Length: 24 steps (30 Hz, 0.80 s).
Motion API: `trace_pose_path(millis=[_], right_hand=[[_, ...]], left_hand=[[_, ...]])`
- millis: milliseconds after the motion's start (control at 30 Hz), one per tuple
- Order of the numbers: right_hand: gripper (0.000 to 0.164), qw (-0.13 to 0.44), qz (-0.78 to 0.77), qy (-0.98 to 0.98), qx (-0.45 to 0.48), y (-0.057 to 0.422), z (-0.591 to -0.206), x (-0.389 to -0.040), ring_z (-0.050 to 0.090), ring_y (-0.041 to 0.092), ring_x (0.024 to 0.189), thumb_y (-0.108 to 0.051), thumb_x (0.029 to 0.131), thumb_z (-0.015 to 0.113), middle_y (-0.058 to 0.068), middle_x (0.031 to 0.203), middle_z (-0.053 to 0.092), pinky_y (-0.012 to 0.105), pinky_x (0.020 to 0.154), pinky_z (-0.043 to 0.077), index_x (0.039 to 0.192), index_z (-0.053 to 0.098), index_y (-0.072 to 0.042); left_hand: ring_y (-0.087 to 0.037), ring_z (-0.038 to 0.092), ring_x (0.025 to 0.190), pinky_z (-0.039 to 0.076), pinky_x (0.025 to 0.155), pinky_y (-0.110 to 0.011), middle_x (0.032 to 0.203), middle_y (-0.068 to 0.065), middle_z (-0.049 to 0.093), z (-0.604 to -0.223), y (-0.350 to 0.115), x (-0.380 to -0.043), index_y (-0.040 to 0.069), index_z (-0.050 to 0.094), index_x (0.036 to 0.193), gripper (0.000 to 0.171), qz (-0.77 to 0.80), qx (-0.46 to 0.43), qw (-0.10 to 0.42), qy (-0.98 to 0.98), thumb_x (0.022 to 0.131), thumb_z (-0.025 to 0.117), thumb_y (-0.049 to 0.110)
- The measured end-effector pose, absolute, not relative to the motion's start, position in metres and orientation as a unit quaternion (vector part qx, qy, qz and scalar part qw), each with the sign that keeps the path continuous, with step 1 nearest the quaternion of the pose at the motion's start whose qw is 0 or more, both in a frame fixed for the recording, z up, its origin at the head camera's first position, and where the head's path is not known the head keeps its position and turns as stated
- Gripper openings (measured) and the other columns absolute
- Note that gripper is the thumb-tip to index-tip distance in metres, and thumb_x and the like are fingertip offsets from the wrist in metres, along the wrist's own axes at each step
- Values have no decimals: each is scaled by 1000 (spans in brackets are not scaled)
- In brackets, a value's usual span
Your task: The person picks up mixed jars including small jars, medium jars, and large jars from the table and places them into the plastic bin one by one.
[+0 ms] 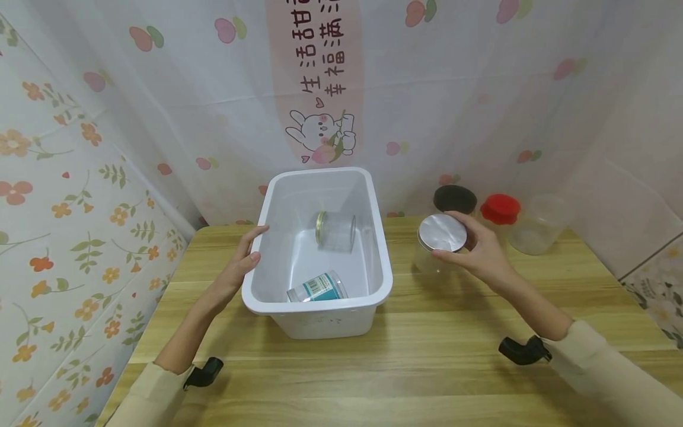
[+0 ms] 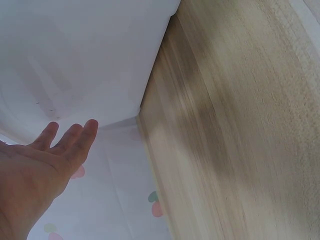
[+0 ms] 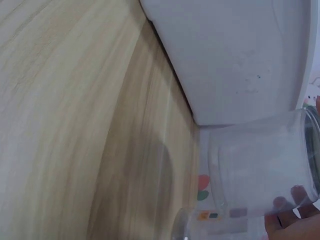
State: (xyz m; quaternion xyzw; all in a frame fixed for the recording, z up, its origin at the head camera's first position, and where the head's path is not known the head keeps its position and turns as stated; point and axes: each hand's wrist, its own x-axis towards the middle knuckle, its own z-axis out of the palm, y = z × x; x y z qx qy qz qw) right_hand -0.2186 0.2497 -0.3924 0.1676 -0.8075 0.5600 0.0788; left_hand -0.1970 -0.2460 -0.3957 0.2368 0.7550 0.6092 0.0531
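Note:
My right hand grips a clear jar with a silver lid near its top, to the right of a white plastic tub. In the right wrist view the jar's base appears off the table, with a shadow beneath. At the tub's left rim rests my left hand, its fingers fairly straight in the left wrist view. Inside the tub lie a clear jar with a gold lid, on its side, and a clear container with a teal-and-white label.
Behind the right hand stand a black-lidded jar, a red-lidded jar and a translucent container. The wooden table backs onto a printed curtain, with a floral cloth at left.

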Motion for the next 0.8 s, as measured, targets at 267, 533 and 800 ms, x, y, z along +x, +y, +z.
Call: trace_pose_path(millis=[267,533,800], right_hand=[[81,76,552,-815,160,241,-387,-220,52,25,113,-6,80,88,13,137,50,21,87,47,150,47,-9],[83,90,547,-813,176,235,-379,-223,50,27,114,-6,79,88,13,138,49,23,87,46,150,46,-8],[81,87,545,-818,163,230,-372,-225,49,26,116,-10,79,90,10,137,50,22,87,47,148,49,-11]], left_hand=[[-41,30,131,49,89,-33,161,-16,9,-395,-246,-197,24,18,159,54,607,235,54,757,108,34,31],[-41,33,127,51,87,-34,159,-18,12,-396,-246,-198,25,19,159,54,608,237,51,756,108,35,30],[-42,33,126,52,86,-33,159,-19,11,-396,-245,-198,25,19,159,53,607,239,48,756,108,35,32]])
